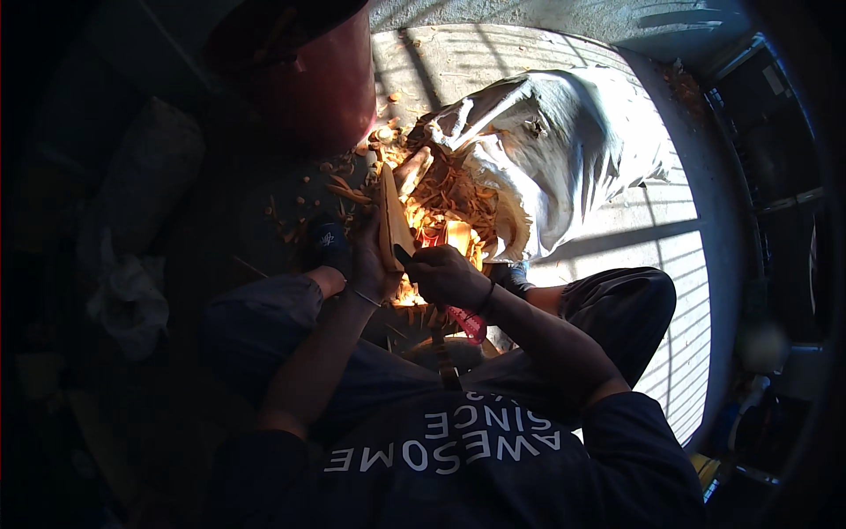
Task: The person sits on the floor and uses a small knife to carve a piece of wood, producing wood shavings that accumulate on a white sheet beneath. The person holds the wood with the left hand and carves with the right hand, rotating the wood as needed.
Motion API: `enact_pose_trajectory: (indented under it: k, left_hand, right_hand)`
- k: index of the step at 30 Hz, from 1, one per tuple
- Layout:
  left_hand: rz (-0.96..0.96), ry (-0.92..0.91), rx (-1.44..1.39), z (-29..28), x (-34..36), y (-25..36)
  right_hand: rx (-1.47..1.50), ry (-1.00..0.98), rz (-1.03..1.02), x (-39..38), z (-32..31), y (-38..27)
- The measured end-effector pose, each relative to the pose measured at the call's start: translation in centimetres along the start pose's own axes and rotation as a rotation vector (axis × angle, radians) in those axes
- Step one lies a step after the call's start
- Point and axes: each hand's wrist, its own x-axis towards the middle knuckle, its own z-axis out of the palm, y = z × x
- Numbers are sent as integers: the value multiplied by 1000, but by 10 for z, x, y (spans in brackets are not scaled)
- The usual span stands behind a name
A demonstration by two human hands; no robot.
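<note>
Shavings (454,196) lie heaped on the floor (652,207) beyond the hands, with one large white sack (573,132) slumped against their right side and one red bin (326,93) behind to the left, its top cut off by the frame. Two shoes (513,275) flank the work. A pale bundle (130,295) at far left sinks into shadow, its kind hard to make out. One long wooden piece (393,216) points away from the body, its near end in the left hand (372,269), whose grip is closed around it. The right hand (443,275) has its fingers curled about one dark tool (403,255), mostly hidden, its tip at the wood; whether they touch I cannot tell
</note>
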Motion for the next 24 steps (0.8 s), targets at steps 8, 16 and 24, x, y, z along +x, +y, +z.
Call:
enact_pose_trajectory:
  k: [8,16,24]
  left_hand:
    - [50,140,52,12,-1,1]
    - [140,185,-14,-5,2,-5]
    - [99,151,53,12,-5,1]
  right_hand:
    - [-118,75,-214,-3,12,0]
    - [60,195,-59,-2,32,-8]
    - [232,-14,144,-5,11,-9]
